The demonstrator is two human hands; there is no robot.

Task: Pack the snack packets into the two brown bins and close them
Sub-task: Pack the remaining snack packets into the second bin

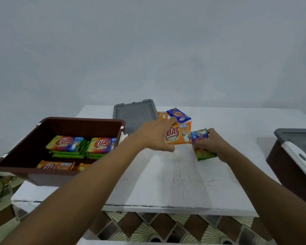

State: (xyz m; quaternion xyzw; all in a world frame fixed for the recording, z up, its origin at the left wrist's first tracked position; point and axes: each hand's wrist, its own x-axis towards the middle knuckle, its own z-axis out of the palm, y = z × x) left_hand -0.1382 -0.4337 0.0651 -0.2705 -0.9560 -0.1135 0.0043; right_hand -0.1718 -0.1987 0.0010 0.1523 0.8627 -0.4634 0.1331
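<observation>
Head view. White scuffed table [166, 175], pale grey wall [148, 50]. Open brown bin [78, 128], left, held stacked packets [67, 144]. Lidded bin [286, 167], right. Centre: left hand [155, 135] gripped orange packet [180, 135]; right hand [214, 144] clasped green packet [205, 154].

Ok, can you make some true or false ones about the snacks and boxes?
1. The left hand holds an orange packet. True.
2. The brown bin on the left is closed. False: it is open, with packets inside.
3. A grey lid lies flat on the table. True.
4. The right hand is empty. False: it grips a green packet.
5. The blue packet is inside the bin. False: it lies on the table.
</observation>
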